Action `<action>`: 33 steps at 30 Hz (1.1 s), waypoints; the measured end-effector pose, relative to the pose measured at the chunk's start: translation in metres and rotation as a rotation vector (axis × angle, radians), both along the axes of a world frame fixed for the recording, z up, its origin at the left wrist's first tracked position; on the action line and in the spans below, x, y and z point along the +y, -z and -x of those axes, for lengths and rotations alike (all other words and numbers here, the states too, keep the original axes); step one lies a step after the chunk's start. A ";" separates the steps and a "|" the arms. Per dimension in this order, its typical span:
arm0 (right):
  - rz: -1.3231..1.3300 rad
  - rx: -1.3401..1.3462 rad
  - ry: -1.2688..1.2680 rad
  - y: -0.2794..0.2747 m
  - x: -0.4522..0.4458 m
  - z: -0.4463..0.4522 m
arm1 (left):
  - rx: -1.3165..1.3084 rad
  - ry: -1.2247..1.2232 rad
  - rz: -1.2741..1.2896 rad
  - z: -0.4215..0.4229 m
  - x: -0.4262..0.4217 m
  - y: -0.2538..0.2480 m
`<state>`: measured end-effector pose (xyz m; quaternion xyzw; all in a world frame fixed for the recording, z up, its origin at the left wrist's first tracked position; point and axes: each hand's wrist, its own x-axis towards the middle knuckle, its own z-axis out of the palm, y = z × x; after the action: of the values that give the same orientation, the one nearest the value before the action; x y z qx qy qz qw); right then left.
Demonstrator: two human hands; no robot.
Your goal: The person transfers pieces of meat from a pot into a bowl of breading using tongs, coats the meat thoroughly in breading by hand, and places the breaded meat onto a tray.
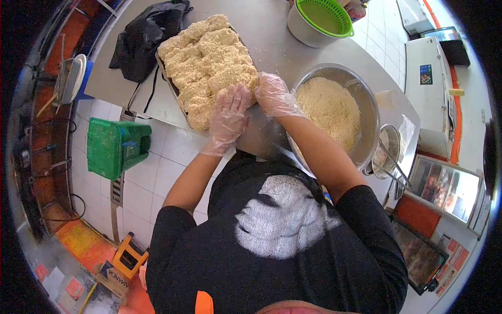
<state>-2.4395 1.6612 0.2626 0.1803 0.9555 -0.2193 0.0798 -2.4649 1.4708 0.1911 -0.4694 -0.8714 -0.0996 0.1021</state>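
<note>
A tray (167,78) on the steel table is heaped with breaded pieces (209,57) under a pale, crumbly coating. My left hand (230,112), in a clear plastic glove, lies flat with its fingers stretched over the pieces at the tray's near edge. My right hand (275,95), gloved too, is at the tray's near right corner with its fingers bent in against the breaded pieces; what they grip, if anything, is hidden. Right beside that hand stands a large metal bowl (368,125) of pale crumbs (329,107).
A black plastic bag (149,39) lies left of the tray. At the back is a white tub (308,31) with a green strainer (342,23). A smaller metal bowl (389,141) with tongs (395,165) stands right. Below the table's left side is a green bin (110,149).
</note>
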 end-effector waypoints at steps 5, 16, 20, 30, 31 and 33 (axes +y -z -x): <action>-0.097 0.148 0.124 0.015 -0.023 -0.011 | -0.106 0.032 0.011 0.013 -0.002 0.017; -0.037 0.224 0.284 0.059 -0.047 0.016 | 0.160 -0.058 0.114 0.013 0.003 0.036; -0.027 0.169 0.292 0.052 -0.046 0.020 | 0.089 -0.036 0.036 0.014 0.003 0.037; -0.206 0.502 0.142 -0.061 0.035 -0.124 | -0.077 -0.513 -0.369 0.064 -0.090 -0.022; -0.256 0.485 0.283 -0.063 0.045 -0.147 | -0.273 -0.645 -0.295 0.079 -0.104 -0.015; -0.344 0.444 0.445 -0.059 0.075 -0.203 | -0.698 -0.770 -0.336 0.106 -0.122 0.011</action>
<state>-2.2368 1.7361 0.3214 0.3426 0.9099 -0.1008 -0.2109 -2.5708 1.3491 0.1800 -0.0326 -0.9345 -0.3428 -0.0904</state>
